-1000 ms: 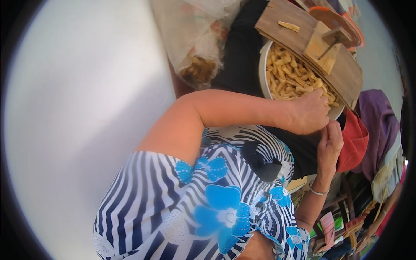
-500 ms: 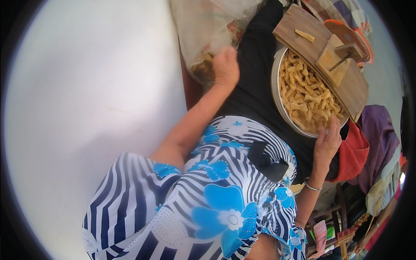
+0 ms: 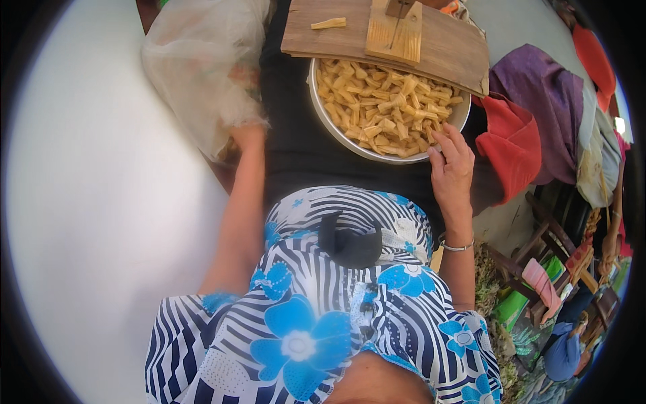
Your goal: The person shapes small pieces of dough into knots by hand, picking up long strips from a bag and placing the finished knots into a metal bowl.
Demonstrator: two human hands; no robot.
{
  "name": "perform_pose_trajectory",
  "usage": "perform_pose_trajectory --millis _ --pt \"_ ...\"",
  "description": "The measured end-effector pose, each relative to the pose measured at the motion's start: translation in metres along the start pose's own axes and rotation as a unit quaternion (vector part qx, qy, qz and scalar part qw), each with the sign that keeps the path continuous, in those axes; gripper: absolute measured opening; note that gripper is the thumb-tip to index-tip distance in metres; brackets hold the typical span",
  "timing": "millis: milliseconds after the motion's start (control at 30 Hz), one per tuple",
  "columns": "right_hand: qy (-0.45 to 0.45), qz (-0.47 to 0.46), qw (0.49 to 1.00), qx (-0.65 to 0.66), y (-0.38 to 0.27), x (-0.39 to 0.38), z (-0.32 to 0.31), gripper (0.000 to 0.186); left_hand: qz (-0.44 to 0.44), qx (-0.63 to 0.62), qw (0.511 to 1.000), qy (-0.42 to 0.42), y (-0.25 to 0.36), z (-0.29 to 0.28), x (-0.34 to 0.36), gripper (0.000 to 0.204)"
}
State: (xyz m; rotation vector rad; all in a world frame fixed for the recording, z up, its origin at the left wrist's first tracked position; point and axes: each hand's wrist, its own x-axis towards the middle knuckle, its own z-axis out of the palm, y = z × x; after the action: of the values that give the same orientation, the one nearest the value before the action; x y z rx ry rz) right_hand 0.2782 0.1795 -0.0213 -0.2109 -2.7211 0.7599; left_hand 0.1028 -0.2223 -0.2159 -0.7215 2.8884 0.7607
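I have the left hand (image 3: pixel 247 137) partly inside a cloudy plastic bag (image 3: pixel 202 67), fingers hidden, grip impossible to tell. Yellowish pieces (image 3: pixel 383 108) fill a round basin (image 3: pixel 461 112), partly under a wooden board (image 3: pixel 451 48). The right hand (image 3: pixel 452 161) touches the basin's near-right rim; whether it clamps, I cannot tell.

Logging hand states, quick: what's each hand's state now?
Left hand: mostly hidden by the plastic bag; cannot tell.
Right hand: loosely bent at the bowl's rim; grip unclear.

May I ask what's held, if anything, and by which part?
Cannot be told: left hand, grip hidden by the plastic bag; right hand, at the bowl rim.
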Motion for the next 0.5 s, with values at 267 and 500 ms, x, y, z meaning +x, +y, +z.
perform_pose_trajectory --millis 267,500 --pt "-0.015 -0.024 0.999 0.015 -0.011 0.02 0.007 0.03 0.069 -0.201 0.97 0.122 0.049 -0.043 -0.052 0.022" --pt "-0.172 0.053 0.982 -0.055 -0.027 0.064 0.058 0.06 0.114 -0.365 0.924 0.016 0.141 -0.117 -0.1 0.026"
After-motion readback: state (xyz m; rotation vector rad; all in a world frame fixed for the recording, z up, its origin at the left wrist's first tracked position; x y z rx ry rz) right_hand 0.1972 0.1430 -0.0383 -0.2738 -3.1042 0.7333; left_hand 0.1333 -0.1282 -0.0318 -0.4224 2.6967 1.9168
